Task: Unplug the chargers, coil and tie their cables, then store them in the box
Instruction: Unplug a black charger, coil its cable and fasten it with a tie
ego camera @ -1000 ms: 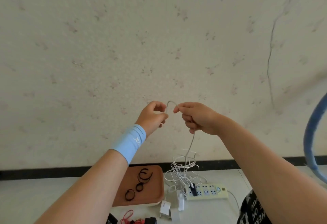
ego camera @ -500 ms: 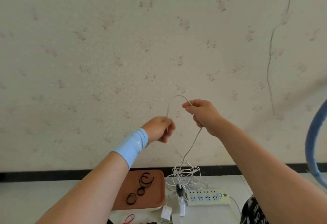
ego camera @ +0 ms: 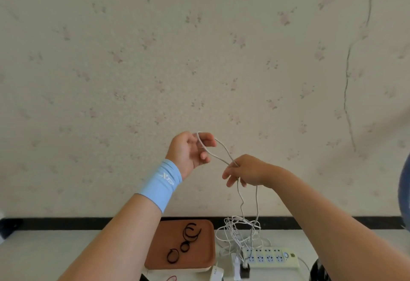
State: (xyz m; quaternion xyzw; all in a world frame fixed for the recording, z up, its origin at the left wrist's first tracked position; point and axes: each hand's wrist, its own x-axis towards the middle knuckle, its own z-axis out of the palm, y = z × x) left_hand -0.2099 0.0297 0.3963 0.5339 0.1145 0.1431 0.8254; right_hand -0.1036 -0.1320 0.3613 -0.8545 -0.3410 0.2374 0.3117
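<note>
Hands had swapped heights since a moment before: left hand (ego camera: 190, 150) up, loop of cable (ego camera: 214, 150) over its fingers; right hand (ego camera: 245, 170) lower, pinching both strands. First coil formed.

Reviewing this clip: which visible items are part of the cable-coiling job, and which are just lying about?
Part of the job:
white cable, looped between left hand and right hand
power strip
black ties on the brown tray

Lying about:
blue object at right edge
red loop at bottom edge
</note>
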